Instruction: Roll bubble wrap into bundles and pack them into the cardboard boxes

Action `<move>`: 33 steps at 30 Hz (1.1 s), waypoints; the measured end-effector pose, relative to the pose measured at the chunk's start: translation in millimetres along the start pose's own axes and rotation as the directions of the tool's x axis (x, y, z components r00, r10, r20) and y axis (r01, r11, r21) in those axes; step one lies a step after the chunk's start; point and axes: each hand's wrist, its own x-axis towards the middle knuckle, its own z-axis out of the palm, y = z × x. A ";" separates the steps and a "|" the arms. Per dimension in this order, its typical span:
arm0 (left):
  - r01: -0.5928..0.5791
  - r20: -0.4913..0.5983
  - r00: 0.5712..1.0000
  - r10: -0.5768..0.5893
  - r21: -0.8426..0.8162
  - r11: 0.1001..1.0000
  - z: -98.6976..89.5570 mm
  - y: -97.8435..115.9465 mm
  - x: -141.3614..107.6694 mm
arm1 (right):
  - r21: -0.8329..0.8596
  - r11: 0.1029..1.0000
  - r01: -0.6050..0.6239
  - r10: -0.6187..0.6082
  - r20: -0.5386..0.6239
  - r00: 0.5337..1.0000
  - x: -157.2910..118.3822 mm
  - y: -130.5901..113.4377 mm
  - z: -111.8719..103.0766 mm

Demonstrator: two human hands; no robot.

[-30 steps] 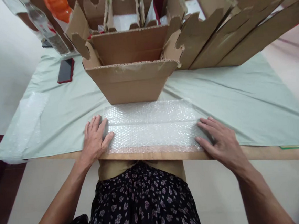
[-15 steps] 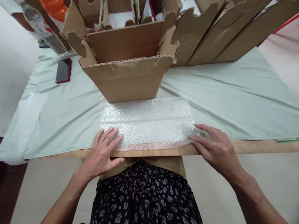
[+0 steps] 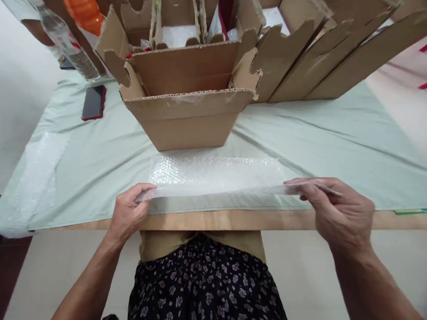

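A clear sheet of bubble wrap (image 3: 214,174) stretches between my two hands, its near edge lifted off the table and its far part close to the cloth. At its left end, my left hand (image 3: 130,208) pinches the near edge between thumb and fingers. My right hand (image 3: 341,209) grips the right end, with a bit of the wrap showing past the thumb. Just beyond the sheet stands an open cardboard box (image 3: 190,125); its inside is mostly hidden by the front wall.
More open cardboard boxes (image 3: 302,69) line the back of the table. Another piece of bubble wrap (image 3: 39,178) lies at the left edge. A phone (image 3: 93,102), a clear bottle (image 3: 65,41) and an orange bottle (image 3: 84,15) are at the back left. Pale green cloth (image 3: 338,150) covers the table.
Both hands have gone from resting on the bubble wrap to gripping its ends. The near edge has risen off the table, and my right hand has moved outward to the right.
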 end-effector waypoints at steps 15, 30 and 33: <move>0.171 -0.039 0.985 -0.166 0.236 0.957 24.7 -1.8 63.6 | -0.455 0.885 -0.101 0.125 0.024 0.992 62.2 57.3 30.8; 0.169 -0.025 0.983 -0.180 0.486 0.858 19.4 -0.9 58.1 | -0.675 0.719 0.166 0.126 0.361 0.924 82.1 45.3 40.0; 0.134 -0.040 0.991 -0.129 0.428 0.894 21.8 -2.4 52.9 | -0.669 0.716 0.199 0.107 0.387 0.916 80.1 43.3 39.5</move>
